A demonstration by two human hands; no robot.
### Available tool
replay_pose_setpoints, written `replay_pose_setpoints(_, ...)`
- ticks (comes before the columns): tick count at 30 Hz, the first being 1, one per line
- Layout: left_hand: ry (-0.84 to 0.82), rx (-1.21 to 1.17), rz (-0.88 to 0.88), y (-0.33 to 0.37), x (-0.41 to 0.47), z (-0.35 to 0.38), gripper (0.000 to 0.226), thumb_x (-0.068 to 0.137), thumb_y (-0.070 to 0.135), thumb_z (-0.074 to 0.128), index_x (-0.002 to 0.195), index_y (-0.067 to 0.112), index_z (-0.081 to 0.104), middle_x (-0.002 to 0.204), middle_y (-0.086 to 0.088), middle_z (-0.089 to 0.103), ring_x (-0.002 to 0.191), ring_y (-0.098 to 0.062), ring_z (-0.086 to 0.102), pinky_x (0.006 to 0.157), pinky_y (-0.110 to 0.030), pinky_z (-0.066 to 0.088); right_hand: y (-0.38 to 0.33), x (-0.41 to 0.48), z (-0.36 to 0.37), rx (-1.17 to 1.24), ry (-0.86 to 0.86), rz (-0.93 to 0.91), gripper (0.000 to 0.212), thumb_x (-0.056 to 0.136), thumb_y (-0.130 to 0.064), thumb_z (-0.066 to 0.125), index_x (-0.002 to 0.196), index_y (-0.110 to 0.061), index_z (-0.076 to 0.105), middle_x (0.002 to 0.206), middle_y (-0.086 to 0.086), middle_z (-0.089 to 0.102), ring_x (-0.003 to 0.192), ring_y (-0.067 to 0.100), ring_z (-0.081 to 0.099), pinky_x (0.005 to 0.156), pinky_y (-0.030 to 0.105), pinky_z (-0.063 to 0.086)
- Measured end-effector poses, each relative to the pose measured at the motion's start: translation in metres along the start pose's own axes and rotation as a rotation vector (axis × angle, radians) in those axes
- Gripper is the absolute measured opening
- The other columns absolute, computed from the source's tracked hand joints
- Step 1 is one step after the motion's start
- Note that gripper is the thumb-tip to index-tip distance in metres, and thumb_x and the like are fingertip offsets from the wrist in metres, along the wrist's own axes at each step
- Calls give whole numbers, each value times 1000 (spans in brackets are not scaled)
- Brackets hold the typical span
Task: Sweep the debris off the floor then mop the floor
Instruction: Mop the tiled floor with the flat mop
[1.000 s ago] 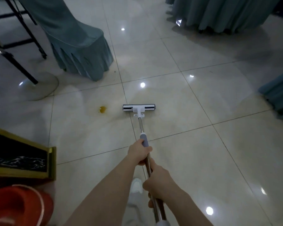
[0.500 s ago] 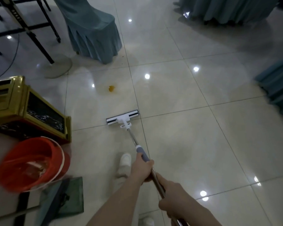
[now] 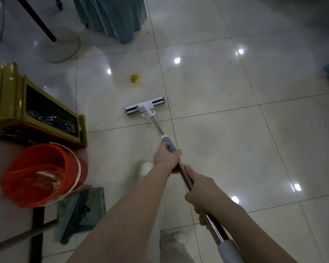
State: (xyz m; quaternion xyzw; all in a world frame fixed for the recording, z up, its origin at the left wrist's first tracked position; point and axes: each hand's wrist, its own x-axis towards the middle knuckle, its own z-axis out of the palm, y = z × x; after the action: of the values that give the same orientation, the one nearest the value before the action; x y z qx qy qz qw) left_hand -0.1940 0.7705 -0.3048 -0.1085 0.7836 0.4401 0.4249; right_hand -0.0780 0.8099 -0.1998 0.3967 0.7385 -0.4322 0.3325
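A flat mop with a white head (image 3: 144, 107) lies on the glossy cream tile floor (image 3: 226, 141), its metal handle (image 3: 158, 128) running back toward me. My left hand (image 3: 166, 157) grips the handle at its grey sleeve. Lower down the shaft my right hand (image 3: 202, 195) is wrapped around the bare metal. A small yellow-orange stain (image 3: 134, 78) marks the tile just beyond the mop head, to its left. The two are apart.
A red bucket (image 3: 44, 173) stands at the left, beside a gold-framed box (image 3: 36, 112). A green dustpan (image 3: 82, 209) lies below the bucket. A teal-draped chair (image 3: 112, 16) and a round fan base (image 3: 65, 46) sit at the back. My white shoes (image 3: 145, 168) show under my arms.
The mop head has been drawn back toward me past the stain, then angled slightly. My view has dropped, so the bucket, box and dustpan now show at the left.
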Motion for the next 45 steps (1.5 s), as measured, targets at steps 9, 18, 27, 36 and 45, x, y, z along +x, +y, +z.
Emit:
replay_pose_setpoints(9, 21, 18, 23, 91, 117, -44, 37, 77, 27, 71, 105, 30, 48, 113, -13, 58, 95, -39, 63, 76, -51, 58, -96, 102, -44, 89, 34, 17, 90, 86, 3, 46, 147, -53, 10, 90, 10, 54, 51, 25, 63, 39, 32, 54)
replay_pose_setpoints(18, 49, 82, 57, 197, 294, -111, 39, 77, 28, 72, 108, 30, 48, 107, -11, 57, 83, -30, 64, 37, -26, 50, -229, 250, -87, 90, 40, -47, 89, 85, 0, 48, 150, -47, 9, 90, 6, 52, 59, 24, 64, 40, 31, 54)
replay_pose_setpoints(27, 20, 140, 63, 228, 367, -147, 53, 82, 26, 65, 128, 30, 40, 115, -17, 53, 69, -22, 57, 31, -21, 42, -288, 314, -81, 183, 25, -32, 79, 90, 0, 40, 144, -51, 16, 87, 7, 46, 60, 26, 63, 34, 29, 49)
replay_pose_setpoints(36, -35, 144, 41, 164, 274, -102, 45, 83, 31, 65, 120, 28, 40, 111, -17, 54, 74, -29, 62, 37, -24, 47, -204, 228, -65, 59, 67, -20, 82, 87, -2, 36, 147, -51, 10, 89, 8, 49, 53, 27, 62, 31, 26, 46)
replay_pose_setpoints(45, -21, 209, 31, 21, 92, -47, 42, 87, 33, 62, 122, 26, 41, 98, -10, 52, 67, -21, 56, 29, -16, 39, -55, 74, 14, 95, -8, -42, 82, 89, -5, 37, 149, -51, 5, 85, 0, 48, 53, 18, 57, 38, 26, 49)
